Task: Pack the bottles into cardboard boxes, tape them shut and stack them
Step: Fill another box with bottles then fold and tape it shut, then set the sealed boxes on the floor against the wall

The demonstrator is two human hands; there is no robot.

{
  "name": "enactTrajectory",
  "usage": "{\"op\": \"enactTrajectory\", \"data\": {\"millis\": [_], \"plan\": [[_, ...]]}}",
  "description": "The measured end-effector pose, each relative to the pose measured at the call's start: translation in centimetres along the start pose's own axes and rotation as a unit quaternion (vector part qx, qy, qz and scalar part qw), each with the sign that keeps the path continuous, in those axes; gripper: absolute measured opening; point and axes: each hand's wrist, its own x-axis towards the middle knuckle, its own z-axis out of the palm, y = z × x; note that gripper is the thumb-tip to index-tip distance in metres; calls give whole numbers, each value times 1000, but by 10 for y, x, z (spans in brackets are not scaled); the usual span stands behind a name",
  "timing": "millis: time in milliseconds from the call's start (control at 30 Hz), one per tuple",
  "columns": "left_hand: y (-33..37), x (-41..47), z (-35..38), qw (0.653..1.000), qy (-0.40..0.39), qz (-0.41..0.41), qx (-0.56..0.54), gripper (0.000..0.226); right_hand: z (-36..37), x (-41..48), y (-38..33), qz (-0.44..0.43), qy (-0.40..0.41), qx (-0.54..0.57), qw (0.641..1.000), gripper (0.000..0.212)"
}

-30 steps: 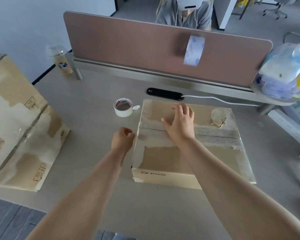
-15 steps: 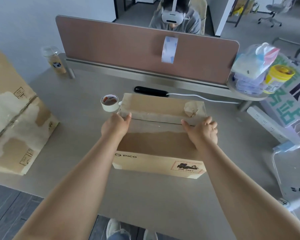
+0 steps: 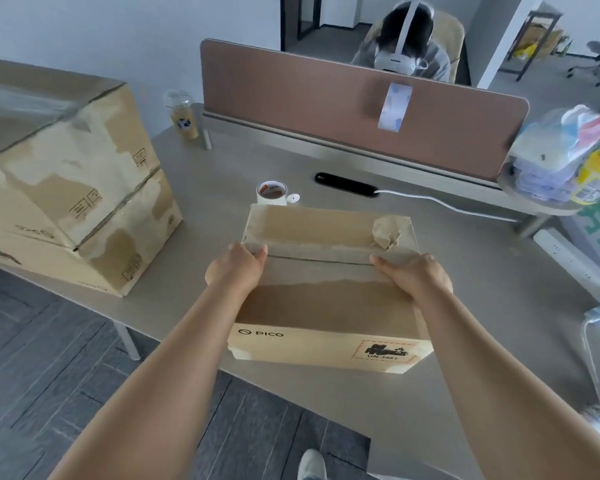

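Grey bench point(image 3: 326, 386) carries the taped box point(image 3: 329, 299), now drawn over the near edge, nearer than half a second ago. Both arms reach out straight: left hand point(image 3: 234, 271) clamped on its left side, right hand point(image 3: 414, 277) on its right. Stacked boxes point(image 3: 73, 188) stand far left, tape roll point(image 3: 272, 192) beyond

We record the following changes. A second ago our right hand point(image 3: 417, 276) lay flat on top of the taped box point(image 3: 329, 292) and our left hand point(image 3: 235, 270) hung curled beside its left edge; both hands now grip the box, one at each side. The box now overhangs the near edge of the desk point(image 3: 465, 306), where before it sat wholly on the surface. The tape roll point(image 3: 272, 192) now stands clear behind it.
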Motion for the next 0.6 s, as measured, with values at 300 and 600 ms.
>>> {"op": "enactTrajectory", "data": {"millis": [300,600], "plan": [[-133,-62,-49,997,14,-74,10,59,67,-99,-36,-86,-66,-37,993,96],[-296,-128,-69,970,85,-213,-85,55,139,-208,-91,-196,-107,-55,973,80]]}}
